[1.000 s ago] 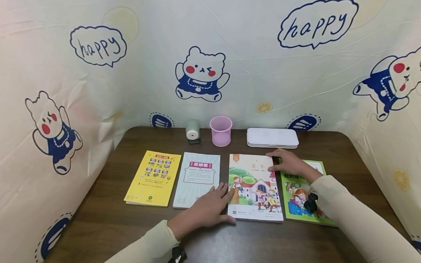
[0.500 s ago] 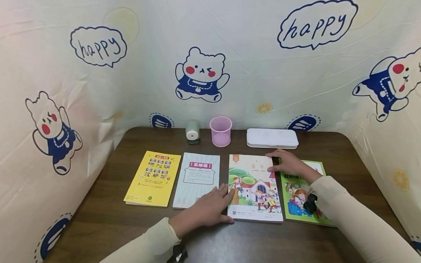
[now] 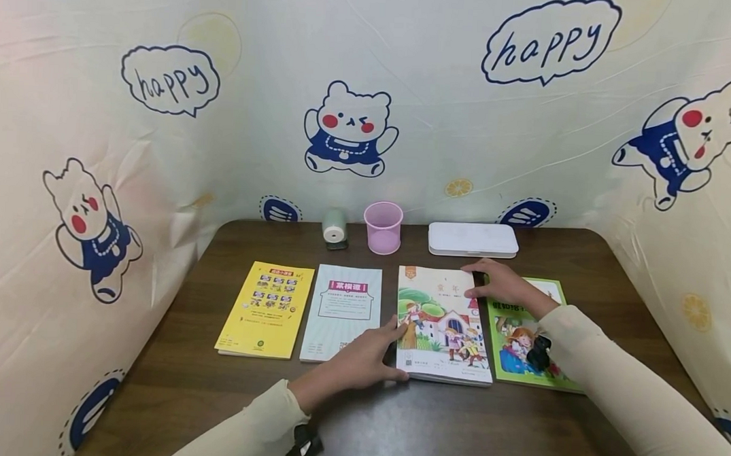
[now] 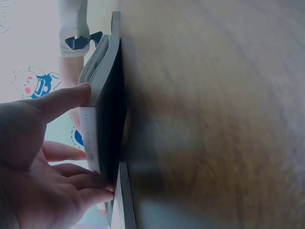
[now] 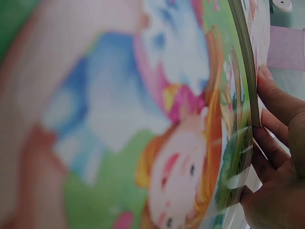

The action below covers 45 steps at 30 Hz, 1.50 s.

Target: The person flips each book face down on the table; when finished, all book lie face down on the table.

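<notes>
A thick storybook [image 3: 443, 326] with a white cover, green trees and a house lies in front of me. My left hand [image 3: 360, 357] holds its near left corner, thumb at the bottom edge and fingers at the spine. In the left wrist view the spine [image 4: 89, 138] is tipped up, with a dark gap between book and table. My right hand [image 3: 504, 285] grips the far right corner of the same book, thumb over the cover's edge. Under the right forearm lies a green picture book [image 3: 520, 343], large and close in the right wrist view.
Left of the storybook lie a light blue book [image 3: 346, 302] and a yellow book [image 3: 266, 312]. Along the back of the wooden table [image 3: 405, 434] stand a small green-and-white object [image 3: 335, 228], a pink cup [image 3: 382, 232] and a white case [image 3: 472, 239]. A printed curtain [image 3: 252, 148] surrounds the table.
My left fingers have closed in on the storybook's left side, and that side has risen slightly off the table. The right hand stays at the far right corner.
</notes>
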Available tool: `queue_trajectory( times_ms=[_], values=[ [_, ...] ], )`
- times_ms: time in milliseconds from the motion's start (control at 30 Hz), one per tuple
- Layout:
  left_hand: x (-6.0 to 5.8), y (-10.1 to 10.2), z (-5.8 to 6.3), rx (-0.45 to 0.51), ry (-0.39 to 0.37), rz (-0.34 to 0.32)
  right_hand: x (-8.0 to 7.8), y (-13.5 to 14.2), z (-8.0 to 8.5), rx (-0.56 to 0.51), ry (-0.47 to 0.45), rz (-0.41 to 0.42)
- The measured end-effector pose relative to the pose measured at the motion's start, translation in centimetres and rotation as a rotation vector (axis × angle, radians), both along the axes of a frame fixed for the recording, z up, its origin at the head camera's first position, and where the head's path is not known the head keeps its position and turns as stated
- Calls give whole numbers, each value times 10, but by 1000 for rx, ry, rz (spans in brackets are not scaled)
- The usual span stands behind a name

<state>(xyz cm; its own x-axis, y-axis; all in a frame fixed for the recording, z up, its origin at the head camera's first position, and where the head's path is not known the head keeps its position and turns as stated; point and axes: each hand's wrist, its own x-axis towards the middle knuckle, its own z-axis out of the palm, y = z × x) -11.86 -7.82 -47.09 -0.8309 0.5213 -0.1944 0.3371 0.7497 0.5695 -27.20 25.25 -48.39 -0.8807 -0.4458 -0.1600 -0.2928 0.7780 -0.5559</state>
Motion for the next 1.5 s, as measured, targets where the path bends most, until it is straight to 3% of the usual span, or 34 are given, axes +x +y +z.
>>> queue_trajectory(
  times_ms=[333, 633, 867, 1267, 1500],
  values=[
    [0, 0, 4, 187, -45, 59, -1, 1, 0, 2, 13, 7],
    [0, 0, 7, 409, -180, 209, -3, 1, -1, -13, -6, 4],
    [2, -2, 5, 469, -140, 208, -4, -2, 2, 12, -23, -1],
    [6, -3, 8, 545, -105, 196, -2, -12, 12, -3, -25, 59],
    [9, -2, 13, 592, -98, 186, -3, -25, 13, -48, -80, 15]
  ],
)
